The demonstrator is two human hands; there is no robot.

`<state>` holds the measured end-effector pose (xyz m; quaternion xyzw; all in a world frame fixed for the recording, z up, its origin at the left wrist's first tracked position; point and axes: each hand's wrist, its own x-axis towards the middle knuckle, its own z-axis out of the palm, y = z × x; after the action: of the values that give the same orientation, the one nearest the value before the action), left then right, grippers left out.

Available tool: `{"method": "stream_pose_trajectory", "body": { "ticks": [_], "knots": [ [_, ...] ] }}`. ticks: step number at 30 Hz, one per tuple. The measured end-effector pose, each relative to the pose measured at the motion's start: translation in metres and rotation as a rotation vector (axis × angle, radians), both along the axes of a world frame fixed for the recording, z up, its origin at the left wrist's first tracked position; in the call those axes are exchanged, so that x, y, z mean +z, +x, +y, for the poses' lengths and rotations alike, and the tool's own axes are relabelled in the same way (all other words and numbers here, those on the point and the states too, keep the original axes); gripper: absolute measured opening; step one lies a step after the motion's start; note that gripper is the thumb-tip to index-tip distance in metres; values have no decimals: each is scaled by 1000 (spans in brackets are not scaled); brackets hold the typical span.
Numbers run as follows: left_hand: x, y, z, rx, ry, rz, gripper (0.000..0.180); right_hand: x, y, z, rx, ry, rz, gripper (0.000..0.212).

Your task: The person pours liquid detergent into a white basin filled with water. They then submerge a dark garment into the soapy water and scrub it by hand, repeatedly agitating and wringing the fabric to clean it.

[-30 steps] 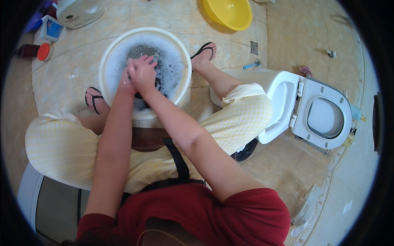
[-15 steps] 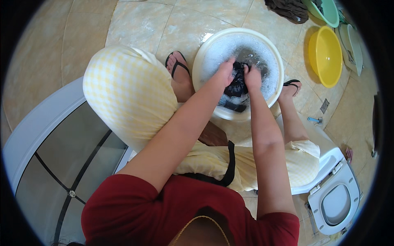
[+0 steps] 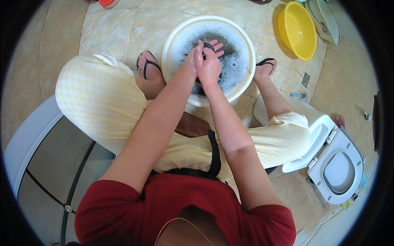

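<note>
A round white basin [image 3: 249,78] of sudsy grey water stands between my feet. Over its middle my left hand [image 3: 191,61] and my right hand [image 3: 209,67] are pressed together around a bunched piece of black cloth [image 3: 208,46]. Several left fingers stick out past the cloth with their undersides showing, while the thumb lies along its near side. The right hand is closed over the cloth from the right, its fingertips hidden. More dark cloth hangs below the hands toward the water, partly covered by them.
A yellow basin [image 3: 297,30] sits at the far right, beside a pale tub [image 3: 322,20]. To the right is a white toilet [image 3: 318,141] with its seat raised. A blue-handled tool [image 3: 297,95] lies on the tiled floor near a drain [image 3: 305,80]. A curved glass enclosure [image 3: 49,172] is on the left.
My hands have come together and risen from the suds, gathering the black cloth that was spread between them in the water. The whole view has shifted, so the basin appears further left and higher.
</note>
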<state>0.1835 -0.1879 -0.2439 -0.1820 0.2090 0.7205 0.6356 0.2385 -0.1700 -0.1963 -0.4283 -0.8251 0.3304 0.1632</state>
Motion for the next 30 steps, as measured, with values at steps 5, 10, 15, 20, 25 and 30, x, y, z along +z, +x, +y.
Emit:
{"method": "stream_pose_trajectory", "body": {
  "ticks": [5,10,15,20,25,30],
  "knots": [
    [6,14,2,-21,-114,-59,56,-13,0,49,-105,-109,-220,36],
    [21,-2,6,-114,-381,241,51,-37,21,89,-243,-143,-399,40],
    [-43,11,2,5,-482,48,44,-74,38,61,96,-99,-473,36],
    [-49,15,5,23,-437,-72,41,-80,30,48,-29,-164,-476,33],
    [-48,-1,-2,85,-236,207,48,-13,6,4,23,-116,-113,27],
    [-4,-3,-2,67,-63,138,53,5,-3,-7,-46,-66,-61,26]
  ]
}}
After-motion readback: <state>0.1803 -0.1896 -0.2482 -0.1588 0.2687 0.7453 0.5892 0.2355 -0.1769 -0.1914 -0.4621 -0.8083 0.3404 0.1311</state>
